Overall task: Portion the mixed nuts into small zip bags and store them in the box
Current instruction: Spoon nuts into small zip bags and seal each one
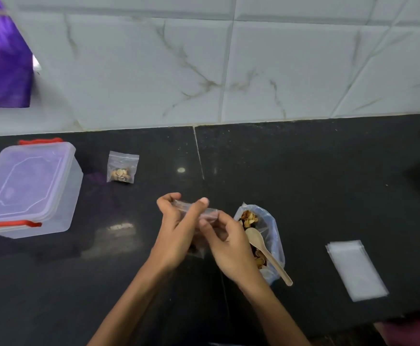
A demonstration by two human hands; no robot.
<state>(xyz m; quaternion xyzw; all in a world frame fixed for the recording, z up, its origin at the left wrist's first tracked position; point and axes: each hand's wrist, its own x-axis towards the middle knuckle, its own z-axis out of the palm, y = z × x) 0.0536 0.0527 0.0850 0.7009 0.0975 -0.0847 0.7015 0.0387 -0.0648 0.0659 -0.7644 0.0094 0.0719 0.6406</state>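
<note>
My left hand (176,231) and my right hand (226,245) both pinch the top strip of a small clear zip bag (205,212) held above the black counter; its lower part hangs between the hands, mostly hidden. Just right of my right hand lies the open plastic bag of mixed nuts (266,236) with a wooden spoon (264,248) resting in it. One filled small zip bag (121,168) lies at the back left. The clear storage box (31,188) with red clips stands at the far left, its lid on.
A stack of empty small zip bags (356,268) lies on the counter at the right. A purple bag (3,58) stands at the back left against the tiled wall (229,66). The black counter (316,171) runs the full width.
</note>
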